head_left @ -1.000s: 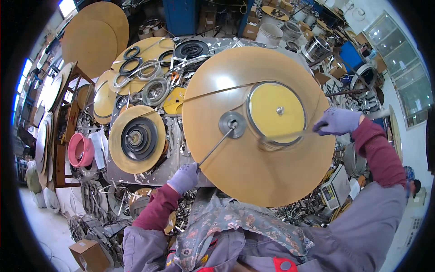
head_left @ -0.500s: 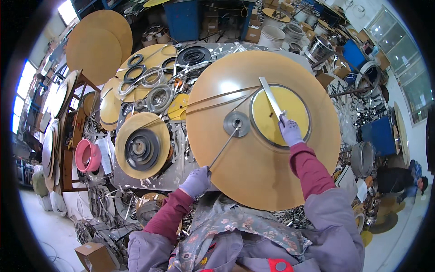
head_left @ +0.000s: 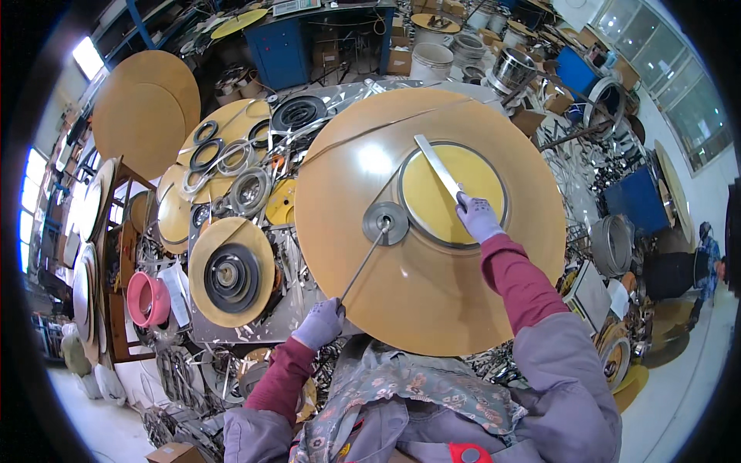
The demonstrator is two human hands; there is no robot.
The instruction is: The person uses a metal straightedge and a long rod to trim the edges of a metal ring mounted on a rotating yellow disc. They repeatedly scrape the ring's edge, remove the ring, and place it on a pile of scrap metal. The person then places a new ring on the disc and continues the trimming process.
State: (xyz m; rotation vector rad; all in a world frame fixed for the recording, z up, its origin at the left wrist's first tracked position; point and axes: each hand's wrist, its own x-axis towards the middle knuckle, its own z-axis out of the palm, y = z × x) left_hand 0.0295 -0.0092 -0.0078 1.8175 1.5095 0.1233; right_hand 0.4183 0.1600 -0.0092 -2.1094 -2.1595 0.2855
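A large tan disc (head_left: pixel 340 262) lies before me with a yellow disc (head_left: pixel 455 220), ringed by a dark wound band, on it. My right hand (head_left: pixel 478 216), in a lilac glove, is closed on the near end of a flat metal bar (head_left: pixel 438 168), which lies slanted over the yellow disc. My left hand (head_left: pixel 319 322), gloved too, is closed round the near end of a thin metal rod (head_left: pixel 361 266). The rod's far end meets the centre of a small grey pulley-like wheel (head_left: pixel 385 223). A thin strip (head_left: pixel 370 131) runs across the disc toward the left.
Left of the disc stands a smaller tan disc with a dark coil (head_left: pixel 231 274). Black and clear rings (head_left: pixel 205 156) lie behind it. A pink basin (head_left: pixel 148 299) is at the left. Metal scrap (head_left: pixel 575 181) heaps at the right, where another person (head_left: pixel 706 262) shows.
The view has shifted, so most things sit further left. The strip across the disc has changed its course. Both hands keep hold of the bar and the rod.
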